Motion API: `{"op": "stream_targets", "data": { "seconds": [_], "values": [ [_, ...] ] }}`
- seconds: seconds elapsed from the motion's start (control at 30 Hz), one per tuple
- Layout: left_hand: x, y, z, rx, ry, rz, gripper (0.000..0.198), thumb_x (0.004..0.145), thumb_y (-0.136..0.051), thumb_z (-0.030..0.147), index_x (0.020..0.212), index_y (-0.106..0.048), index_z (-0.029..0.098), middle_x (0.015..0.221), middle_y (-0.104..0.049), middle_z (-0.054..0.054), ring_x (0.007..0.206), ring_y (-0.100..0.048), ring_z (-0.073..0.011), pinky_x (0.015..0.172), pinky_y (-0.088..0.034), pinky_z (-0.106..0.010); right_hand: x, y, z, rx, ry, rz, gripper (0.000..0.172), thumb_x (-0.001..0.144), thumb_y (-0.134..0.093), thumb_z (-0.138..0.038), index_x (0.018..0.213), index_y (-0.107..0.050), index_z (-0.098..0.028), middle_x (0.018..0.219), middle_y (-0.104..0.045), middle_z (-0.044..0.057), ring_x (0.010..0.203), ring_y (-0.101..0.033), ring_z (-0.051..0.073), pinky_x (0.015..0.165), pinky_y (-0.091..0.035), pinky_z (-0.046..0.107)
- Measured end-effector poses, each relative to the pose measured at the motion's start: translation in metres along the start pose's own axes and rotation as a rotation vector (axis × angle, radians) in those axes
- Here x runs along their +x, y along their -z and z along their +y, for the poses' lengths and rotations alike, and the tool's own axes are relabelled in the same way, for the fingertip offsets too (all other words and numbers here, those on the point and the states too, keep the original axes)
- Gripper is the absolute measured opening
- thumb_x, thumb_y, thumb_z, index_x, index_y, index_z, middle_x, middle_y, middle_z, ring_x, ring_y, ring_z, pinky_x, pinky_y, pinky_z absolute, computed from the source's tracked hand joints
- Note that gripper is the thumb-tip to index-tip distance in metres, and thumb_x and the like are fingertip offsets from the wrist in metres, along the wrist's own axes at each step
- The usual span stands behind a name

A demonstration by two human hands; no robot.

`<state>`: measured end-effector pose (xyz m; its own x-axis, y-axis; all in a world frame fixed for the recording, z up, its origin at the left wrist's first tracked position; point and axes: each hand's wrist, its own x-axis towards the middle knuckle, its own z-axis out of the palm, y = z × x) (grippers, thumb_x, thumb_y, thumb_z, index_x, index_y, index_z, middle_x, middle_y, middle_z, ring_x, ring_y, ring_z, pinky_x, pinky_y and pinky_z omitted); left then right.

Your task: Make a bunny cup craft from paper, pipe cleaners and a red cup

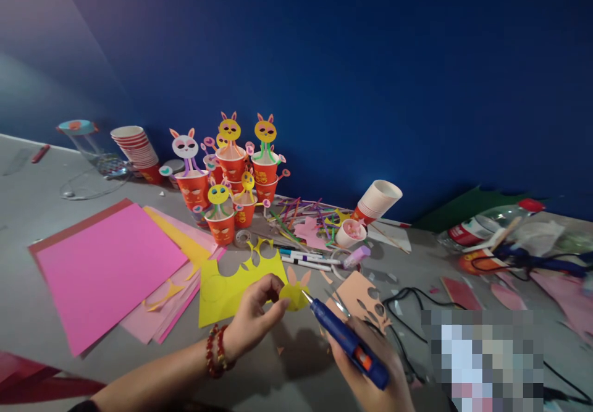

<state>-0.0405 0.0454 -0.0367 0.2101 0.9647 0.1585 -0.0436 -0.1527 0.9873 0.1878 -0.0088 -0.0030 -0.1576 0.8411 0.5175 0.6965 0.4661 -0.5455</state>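
Observation:
My left hand point(259, 310) pinches a yellow paper rabbit head point(295, 296) by its left edge; two pale pink ears stand up from its top. My right hand point(370, 362) is wrapped round a blue hot glue gun point(349, 344). Its metal tip points at the paper head, close to or touching its right side. Beneath and behind my left hand lies a yellow sheet point(217, 301) with round pieces cut from its upper edge. Scissors point(340, 304) lie beside the glue gun, partly hidden, near a peach sheet point(354, 291) with holes cut in it.
Red paper cups point(192, 189) with rabbit figures stand at the back. Pink sheets point(111, 270) lie at left. Pens point(306, 257), colourful sticks point(296, 214) and a small scrap cup point(351, 233) sit mid-table. A black cable point(407, 294) and a bottle point(486, 223) are at right.

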Motion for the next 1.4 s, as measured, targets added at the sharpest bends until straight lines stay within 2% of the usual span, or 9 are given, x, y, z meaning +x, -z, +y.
{"op": "stream_targets", "data": {
  "seconds": [0.13,0.33,0.8,1.4],
  "values": [
    [0.000,0.000,-0.001,-0.006,0.007,0.001,0.018,0.089,-0.060,0.029,0.079,-0.049,0.019,0.075,-0.050,0.001,0.069,-0.047,-0.0125,0.066,-0.041,-0.024,-0.004,0.001,0.003,0.009,-0.023,0.015,0.011,0.087,-0.068,-0.025,0.078,-0.063,-0.022,0.062,-0.066,0.001,0.052,-0.065,0.017,0.053,-0.052,0.024],
    [0.000,-0.001,0.001,-0.023,0.024,-0.007,0.023,0.089,-0.061,0.036,0.078,-0.051,0.019,0.075,-0.052,0.000,0.069,-0.048,-0.0131,0.066,-0.043,-0.025,0.007,-0.002,-0.008,0.034,-0.016,-0.023,0.011,0.088,-0.064,-0.024,0.078,-0.062,-0.022,0.060,-0.064,0.000,0.051,-0.064,0.017,0.052,-0.052,0.024],
    [0.001,-0.001,0.003,-0.012,-0.005,0.000,0.019,0.089,-0.062,0.032,0.079,-0.053,0.018,0.076,-0.055,-0.001,0.069,-0.051,-0.0136,0.066,-0.044,-0.025,0.010,-0.007,-0.010,-0.001,-0.022,-0.027,0.015,0.090,-0.062,-0.026,0.075,-0.059,-0.023,0.059,-0.062,0.001,0.051,-0.063,0.018,0.051,-0.052,0.025],
    [0.001,-0.002,0.005,0.000,0.018,0.001,0.024,0.089,-0.062,0.037,0.077,-0.053,0.018,0.074,-0.055,-0.001,0.068,-0.051,-0.0141,0.065,-0.044,-0.026,0.012,-0.008,-0.010,-0.005,-0.014,0.003,0.019,0.091,-0.062,-0.029,0.073,-0.061,-0.023,0.057,-0.062,0.000,0.048,-0.062,0.017,0.049,-0.051,0.024]
  ]
}}
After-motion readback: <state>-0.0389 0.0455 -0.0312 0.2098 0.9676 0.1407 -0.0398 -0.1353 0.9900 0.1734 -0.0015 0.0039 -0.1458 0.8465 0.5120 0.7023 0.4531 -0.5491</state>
